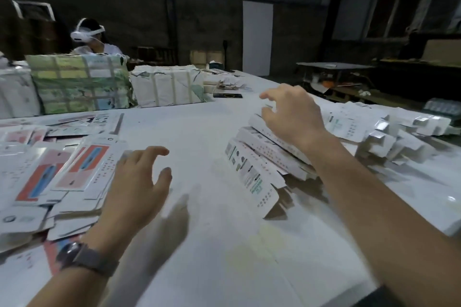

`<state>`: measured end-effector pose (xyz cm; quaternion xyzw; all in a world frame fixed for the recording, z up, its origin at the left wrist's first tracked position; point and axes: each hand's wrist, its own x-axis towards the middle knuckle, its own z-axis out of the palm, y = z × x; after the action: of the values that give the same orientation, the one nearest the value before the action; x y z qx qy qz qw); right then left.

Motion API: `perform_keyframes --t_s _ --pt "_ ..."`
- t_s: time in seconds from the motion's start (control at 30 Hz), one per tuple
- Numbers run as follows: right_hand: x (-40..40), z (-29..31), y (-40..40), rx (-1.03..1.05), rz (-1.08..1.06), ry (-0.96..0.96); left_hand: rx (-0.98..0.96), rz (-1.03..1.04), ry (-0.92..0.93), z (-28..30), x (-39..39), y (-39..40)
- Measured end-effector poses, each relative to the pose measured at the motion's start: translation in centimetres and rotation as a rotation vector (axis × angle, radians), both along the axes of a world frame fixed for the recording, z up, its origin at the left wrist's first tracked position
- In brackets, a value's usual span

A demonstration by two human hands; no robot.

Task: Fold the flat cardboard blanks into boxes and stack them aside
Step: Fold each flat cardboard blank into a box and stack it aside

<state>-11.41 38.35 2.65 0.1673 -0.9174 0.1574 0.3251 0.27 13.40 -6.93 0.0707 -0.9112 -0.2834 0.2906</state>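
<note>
So, biggest thing first: the white table [204, 132] fills most of the view, w/ wrapped bundles [82, 82] along the far edge at approx 10–11 o'clock. Then the flat blanks [45, 172], a wide messy spread at 9 o'clock, red/blue print facing up, prob dozens left to fold. Folded boxes [269, 147] sit stacked in a leaning row at approx 2 o'clock, and more finished ones [399, 137] are heaped further out at 3 o'clock. So imo a decent batch is done but the flat pile looks just as big, maybe halfway, hard to say.

Hands are well apart. Right hand [291, 114] is on top of the stacked row, fingers loosely bent, touching the top box, not rly gripping anything afaict. Left hand [134, 187] hovers at 7–8 o'clock just beside the blanks' edge, fingers spread & relaxed, holding nothing. No box is mid-fold rn.
</note>
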Motion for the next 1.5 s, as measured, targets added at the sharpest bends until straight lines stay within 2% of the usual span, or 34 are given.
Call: perform_keyframes --t_s 0.1,0.17,0.23,0.47,0.67,0.77,0.87,1.0,1.03,1.17,1.3,1.4,1.5 --pt "2.8 -0.9 -4.6 -0.103 0.299 -0.07 -0.279 0.263 -0.301 0.1 0.2 -2.0" --pt "4.3 -2.2 -7.9 -0.084 0.42 -0.155 -0.324 0.351 -0.438 -0.4 0.7 -3.3" --pt "5.2 -3.7 -10.7 -0.06 0.51 -0.208 -0.317 0.37 -0.488 -1.0 1.0 -4.0" --pt "5.1 -8.6 -13.2 -0.211 0.644 -0.326 -0.324 0.413 -0.316 0.0 0.7 -4.4" --pt "4.0 -8.7 -11.8 -0.505 0.665 -0.437 -0.31 0.424 -0.109 0.4 0.7 -3.9" --pt "3.9 -8.7 -11.8 -0.573 0.684 -0.501 -0.289 0.408 -0.098 0.4 0.6 -3.5" --pt "3.9 -8.9 -11.9 -0.572 0.699 -0.515 -0.302 0.385 -0.202 0.4 0.7 -3.3" --pt "3.9 -9.0 -12.0 -0.561 0.7 -0.51 -0.44 0.392 -0.583 -0.1 0.7 -3.1" --pt "3.9 -9.0 -12.0 -0.558 0.699 -0.509 -0.454 0.4 -0.623 -0.1 0.6 -3.1" --pt "4.0 -9.1 -11.9 -0.564 0.709 -0.504 -0.486 0.406 -0.515 0.1 0.7 -2.9" --pt "3.9 -9.2 -11.9 -0.569 0.719 -0.486 -0.392 0.383 -0.383 -0.1 0.5 -2.9" --pt "3.7 -9.1 -11.9 -0.573 0.718 -0.463 -0.451 0.394 -0.313 0.1 0.5 -2.8" --pt "3.5 -8.9 -11.8 -0.628 0.697 -0.444 -0.421 0.392 0.017 0.8 0.7 -2.6"
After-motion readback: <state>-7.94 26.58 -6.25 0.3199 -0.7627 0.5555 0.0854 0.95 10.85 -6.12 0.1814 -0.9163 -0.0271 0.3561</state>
